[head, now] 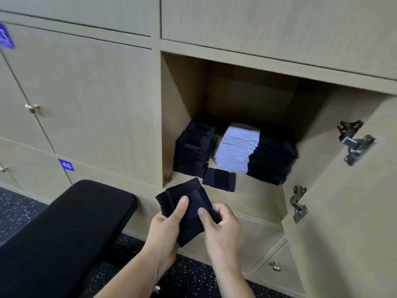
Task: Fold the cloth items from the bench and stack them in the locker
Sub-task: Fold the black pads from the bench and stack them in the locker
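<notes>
Just right of the long black padded bench [64, 222], the left hand [165, 224] pinches a small black stretchy cloth band [187, 203], thumb on top. The right hand [221, 224] grips its right edge, fingers curled. The band, in front of the open wooden locker [257, 201], looks light, limp and soft, and is probably best held by opposite edges.

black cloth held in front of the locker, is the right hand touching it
Touching. The head view shows the right hand with its thumb pressed on the black cloth and fingers curled round its right edge.
</notes>
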{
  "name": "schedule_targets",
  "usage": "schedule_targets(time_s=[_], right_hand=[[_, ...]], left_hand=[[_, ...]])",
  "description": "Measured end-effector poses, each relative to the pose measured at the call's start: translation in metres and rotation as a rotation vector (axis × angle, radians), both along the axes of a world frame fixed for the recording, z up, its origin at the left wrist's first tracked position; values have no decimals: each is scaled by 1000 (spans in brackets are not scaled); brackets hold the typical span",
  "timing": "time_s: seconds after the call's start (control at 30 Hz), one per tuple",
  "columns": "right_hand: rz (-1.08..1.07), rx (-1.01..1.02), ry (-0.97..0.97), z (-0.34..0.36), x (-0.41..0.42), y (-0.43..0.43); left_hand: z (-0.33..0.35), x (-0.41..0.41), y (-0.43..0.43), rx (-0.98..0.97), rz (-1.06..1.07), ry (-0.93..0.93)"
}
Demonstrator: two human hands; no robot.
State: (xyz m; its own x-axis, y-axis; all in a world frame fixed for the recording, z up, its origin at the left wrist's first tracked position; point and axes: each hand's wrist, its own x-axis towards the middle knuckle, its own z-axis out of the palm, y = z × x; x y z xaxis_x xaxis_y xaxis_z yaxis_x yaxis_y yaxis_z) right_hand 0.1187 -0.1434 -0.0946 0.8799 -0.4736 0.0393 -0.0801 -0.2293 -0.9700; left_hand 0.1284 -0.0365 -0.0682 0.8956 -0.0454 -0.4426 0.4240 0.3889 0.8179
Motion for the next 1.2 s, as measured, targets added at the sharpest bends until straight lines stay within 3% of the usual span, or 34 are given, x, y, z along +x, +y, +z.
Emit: schedule_targets(time_s=[0.27,0.4,0.47,0.57,0.67,0.9,1.2], right_hand=[[-101,426,-89,28,-39,-7],[-60,534,-86,43,-50,-16],[57,515,-67,51,-54,-20],[268,313,-28,64,-56,-21],[336,207,-13,70,-55,-18],[157,224,42,43,-66,-32],[-58,177,-90,12,-19,-70]], left_hand=[[20,-33,21,-25,69,13],[26,-40,39,-3,96,38],[28,-43,46,-10,75,30],[33,-49,50,-45,-15,-20],[33,-51,47,-63,-61,-60],[24,-39,32,-38,32,-53],[-10,5,8,34,51,22]])
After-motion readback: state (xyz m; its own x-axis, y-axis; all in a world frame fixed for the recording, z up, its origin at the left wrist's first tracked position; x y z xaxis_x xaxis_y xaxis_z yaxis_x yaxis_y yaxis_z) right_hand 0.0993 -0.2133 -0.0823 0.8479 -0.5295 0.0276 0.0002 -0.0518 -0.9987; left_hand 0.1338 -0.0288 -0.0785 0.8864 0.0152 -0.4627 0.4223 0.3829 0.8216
